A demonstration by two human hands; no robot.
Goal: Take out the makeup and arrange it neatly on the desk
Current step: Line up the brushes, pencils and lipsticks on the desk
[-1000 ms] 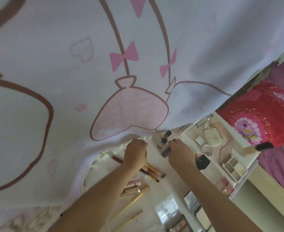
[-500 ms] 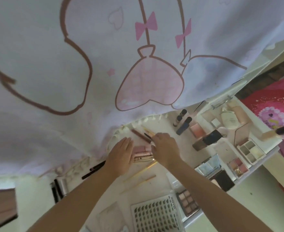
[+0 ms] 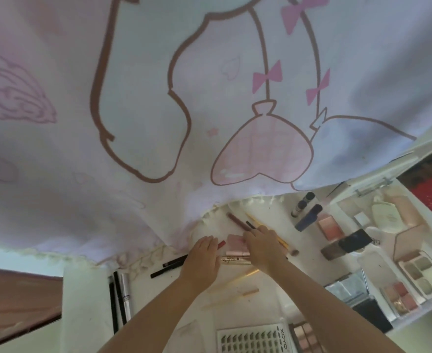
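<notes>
Both hands lie palm-down on the white desk [image 3: 319, 263]. The left hand [image 3: 204, 261] has straight fingers held together, a red lipstick [image 3: 221, 243] at their tips. The right hand [image 3: 262, 244] curls its fingertips on the pink tubes [image 3: 235, 244] between the hands. Pencils [image 3: 238, 220] lie just beyond its fingers, dark bottles [image 3: 309, 216] farther off to their right.

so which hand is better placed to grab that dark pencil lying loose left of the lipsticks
Left. The left hand lies right beside the dark pencil, whose end nearly reaches it. The right hand sits past the lipsticks, farther away.
</notes>
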